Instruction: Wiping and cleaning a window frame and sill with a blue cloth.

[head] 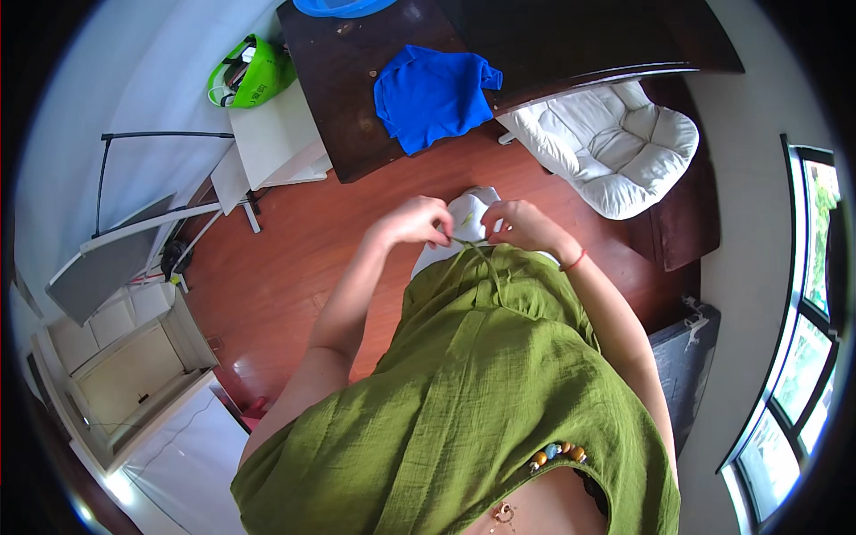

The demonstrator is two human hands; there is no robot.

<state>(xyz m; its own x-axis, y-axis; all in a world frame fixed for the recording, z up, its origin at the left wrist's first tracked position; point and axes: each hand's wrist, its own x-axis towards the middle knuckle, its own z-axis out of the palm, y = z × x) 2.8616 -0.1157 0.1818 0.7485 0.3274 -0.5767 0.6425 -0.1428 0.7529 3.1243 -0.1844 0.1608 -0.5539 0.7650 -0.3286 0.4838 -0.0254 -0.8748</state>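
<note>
In front of my waist, my left hand (421,222) pinches one end of a thin green fabric tie (487,259). Opposite it, my right hand (520,224) grips the other part of the tie, and a loose length hangs between the two. The tie belongs to the green top (461,374) worn on my body, which is gathered at the waist. Below the hands, white trousers (468,214) show. Ahead lies a blue cloth garment (435,97) on a dark wooden table (341,100), apart from both hands.
A blue plastic basin (344,8) stands at the table's far edge. A green bag (257,77) full of things rests on a white stand (274,134) at left. The white cushioned chair (615,140) is at right, by the table. Reddish wooden flooring (287,281) lies between.
</note>
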